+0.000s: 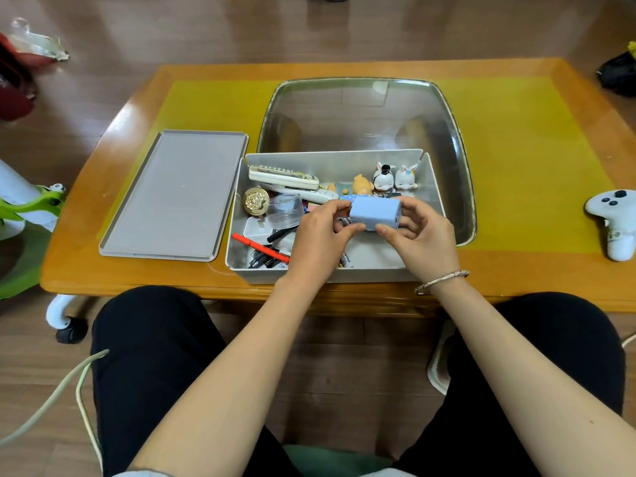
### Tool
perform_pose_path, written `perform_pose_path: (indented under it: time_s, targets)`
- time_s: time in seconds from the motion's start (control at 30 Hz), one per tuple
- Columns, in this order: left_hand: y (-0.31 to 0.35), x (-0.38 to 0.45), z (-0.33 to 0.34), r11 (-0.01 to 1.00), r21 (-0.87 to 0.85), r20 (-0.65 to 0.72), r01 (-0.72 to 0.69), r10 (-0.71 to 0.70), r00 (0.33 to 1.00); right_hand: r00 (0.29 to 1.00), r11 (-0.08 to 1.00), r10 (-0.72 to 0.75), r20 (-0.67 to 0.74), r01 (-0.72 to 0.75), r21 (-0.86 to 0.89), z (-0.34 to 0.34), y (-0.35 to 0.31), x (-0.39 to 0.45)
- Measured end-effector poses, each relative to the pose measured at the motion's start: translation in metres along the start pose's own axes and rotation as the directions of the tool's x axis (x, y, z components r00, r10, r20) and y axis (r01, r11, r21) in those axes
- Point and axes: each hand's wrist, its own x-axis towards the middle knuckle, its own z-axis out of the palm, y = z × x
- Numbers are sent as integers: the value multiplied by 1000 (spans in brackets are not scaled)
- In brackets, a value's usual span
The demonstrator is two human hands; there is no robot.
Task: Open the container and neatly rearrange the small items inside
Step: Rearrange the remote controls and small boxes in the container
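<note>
Over the open container [237,215] on the wooden table [516,270], both hands hold one small blue box [375,213] — the left hand [318,241] pinches its left end between thumb and fingers, and the right hand [421,237] grips its right end the same way, a bracelet [442,280] on that wrist. The box is lifted just above the clutter in the container's near half. Inside lie two remote controls [282,177] along the far wall, a gold round case [256,201], a clear plastic cup [285,210] on its side, a red pen [258,247], dark pens beside it, and three little figurines [394,179] standing in the far right corner (two white, one orange). The container's lid [175,196] lies flat on the table just to its left. Behind the container rests a large metal tray [361,111], and a white game controller [612,222] sits well apart at the table's right edge.
</note>
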Motion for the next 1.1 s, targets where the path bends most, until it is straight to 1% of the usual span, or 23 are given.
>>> perform_pose_path:
  time_s: [0.13,0.2,0.23,0.33,0.4,0.5,0.57,0.6,0.7,0.8,0.87,0.97,1.03,1.1]
  targets:
    - [2,-3,1,999,26,-64,-41,43,997,1000,1000,2,-9,-2,1,2,3,-1]
    - [3,-3,1,998,31,-65,-57,59,996,1000,1000,14,-17,-14,25,2,3,-1]
    - [3,-3,1,997,43,-43,-72,73,996,1000,1000,16,-21,-15,24,2,3,-1]
    - [3,-4,1,983,110,81,-144,135,988,999,1000,-16,-41,16,-16,2,0,-2]
    - [1,-4,2,977,124,111,-175,162,981,997,998,-38,-60,35,-49,2,-3,-4]
    - [1,-1,0,983,74,150,-169,156,976,999,999,-14,-51,16,33,0,-6,-5]
    - [1,2,-2,991,43,172,-126,117,978,1000,994,-22,5,21,109,-3,-7,-5]
    - [1,2,-3,996,11,186,-88,85,979,999,993,-29,42,24,115,-4,-7,-4]
    - [3,1,-5,995,-101,248,-2,27,968,990,999,-39,137,36,22,-5,-9,-2]
    - [5,0,-6,995,-100,290,14,16,957,978,995,-80,193,88,-35,-3,-8,-1]
    - [6,0,-7,994,-109,310,18,16,950,977,993,-91,191,102,-51,-2,-8,-1]
    - [7,-1,-7,991,-128,357,26,21,934,984,992,-94,152,106,-75,0,-7,0]
    - [7,0,-7,992,-127,369,17,32,929,986,980,-116,118,133,-147,0,-7,0]
    - [6,2,-6,995,-94,359,-23,56,932,981,959,-157,114,179,-219,1,-7,-1]
